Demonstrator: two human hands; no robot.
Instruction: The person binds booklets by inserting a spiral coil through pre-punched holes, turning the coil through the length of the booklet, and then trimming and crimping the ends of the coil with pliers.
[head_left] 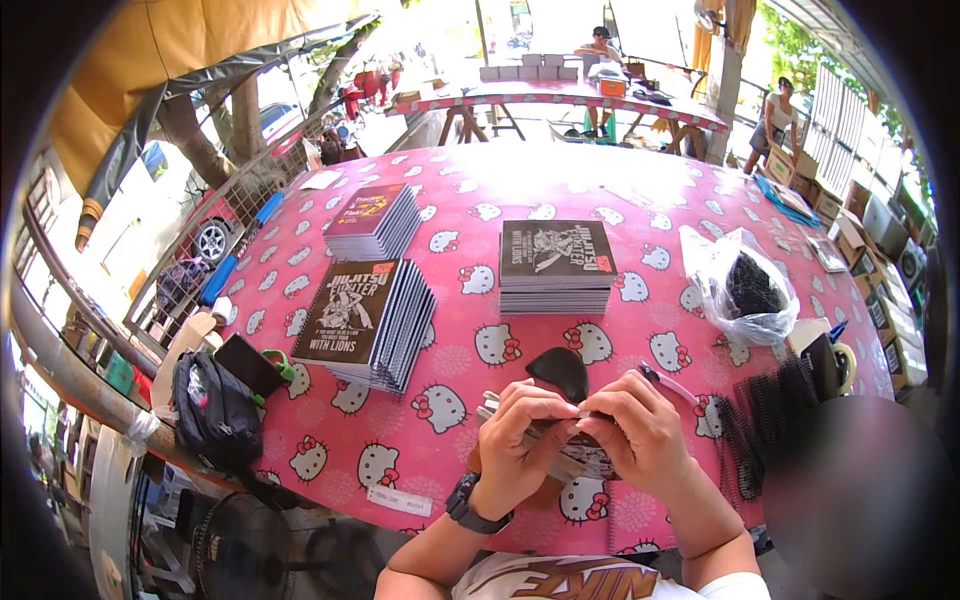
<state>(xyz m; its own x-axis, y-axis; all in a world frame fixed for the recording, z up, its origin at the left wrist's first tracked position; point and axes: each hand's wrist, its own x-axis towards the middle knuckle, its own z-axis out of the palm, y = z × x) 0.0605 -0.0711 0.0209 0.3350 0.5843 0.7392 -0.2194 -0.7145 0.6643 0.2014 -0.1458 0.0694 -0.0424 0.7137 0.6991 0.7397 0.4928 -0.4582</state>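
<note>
Pinching hands [527, 435] [645, 435] (plastic bag [712, 268], black contents [752, 287])

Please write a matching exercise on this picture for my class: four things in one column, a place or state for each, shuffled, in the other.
1. Left hand
2. Pink-handled tool
3. Clear plastic bag
4. Black bag

A. on the left edge of the table
B. dark watch on its wrist
C. black bundle inside it
D. beside the right hand

Pairs: 1-B, 2-D, 3-C, 4-A
</note>
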